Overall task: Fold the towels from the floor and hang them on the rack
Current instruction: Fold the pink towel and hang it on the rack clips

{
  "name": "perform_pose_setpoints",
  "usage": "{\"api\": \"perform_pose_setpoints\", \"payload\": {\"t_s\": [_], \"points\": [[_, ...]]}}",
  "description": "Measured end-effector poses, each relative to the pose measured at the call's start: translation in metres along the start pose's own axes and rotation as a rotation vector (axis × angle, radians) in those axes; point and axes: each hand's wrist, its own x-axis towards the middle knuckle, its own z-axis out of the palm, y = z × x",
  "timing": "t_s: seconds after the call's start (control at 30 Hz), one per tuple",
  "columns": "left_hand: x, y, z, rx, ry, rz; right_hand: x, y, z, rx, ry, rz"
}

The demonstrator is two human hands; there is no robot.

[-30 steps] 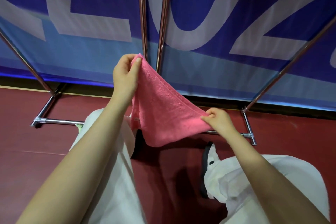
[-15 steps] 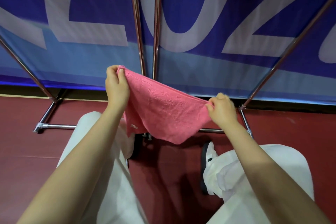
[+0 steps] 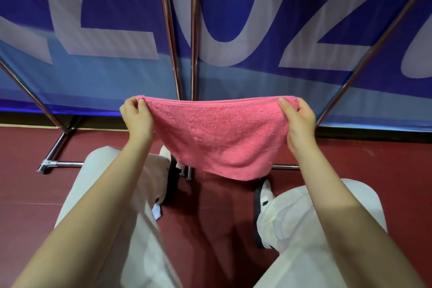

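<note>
Pink towel (image 3: 219,138) is held stretched level in front of the chrome rack (image 3: 174,54), above the floor; each top corner is pinched by left hand (image 3: 138,114) and right hand (image 3: 298,119).

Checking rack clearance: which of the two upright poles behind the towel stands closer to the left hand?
The left pole, leaning and reddish-tinted; the other pole stands nearly vertical, further from the left hand.

Beyond the hands, a blue banner (image 3: 117,18) with big pale letters, stretched across the background. Beneath them, dark red floor (image 3: 397,170), white trousers (image 3: 112,194) on both legs, and black-and-white shoes (image 3: 263,196) planted apart on that floor.
</note>
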Motion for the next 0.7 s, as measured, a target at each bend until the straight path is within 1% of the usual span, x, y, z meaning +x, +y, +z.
{"api": "perform_pose_setpoints", "payload": {"t_s": [0.03,0.17,0.27,0.33,0.43,0.5,0.57,0.63,0.7], "points": [[0.001,-0.001,0.002,-0.012,-0.017,-0.016,0.000,0.001,0.000,0.019,-0.003,-0.002],[-0.004,0.001,0.008,-0.192,-0.119,-0.153,0.001,0.003,0.002,0.129,0.017,0.014],[-0.006,0.006,0.013,-0.234,-0.148,-0.200,0.003,0.001,-0.002,0.180,0.031,0.001],[-0.005,0.006,0.017,-0.169,-0.129,-0.185,0.005,0.003,-0.003,0.144,0.046,0.002],[-0.008,0.006,0.023,-0.078,-0.117,-0.132,0.008,0.014,-0.003,0.081,0.154,0.035],[-0.013,0.007,0.028,-0.018,-0.127,-0.070,0.013,0.020,-0.005,0.101,0.227,0.095],[-0.015,0.009,0.031,-0.009,-0.144,-0.044,0.017,0.025,-0.005,0.120,0.256,0.168],[-0.015,0.011,0.033,-0.080,-0.162,-0.111,0.020,0.028,-0.005,0.085,0.261,0.209],[-0.016,0.016,0.033,-0.223,-0.146,-0.278,0.022,0.032,-0.002,0.058,0.269,0.218]]}}
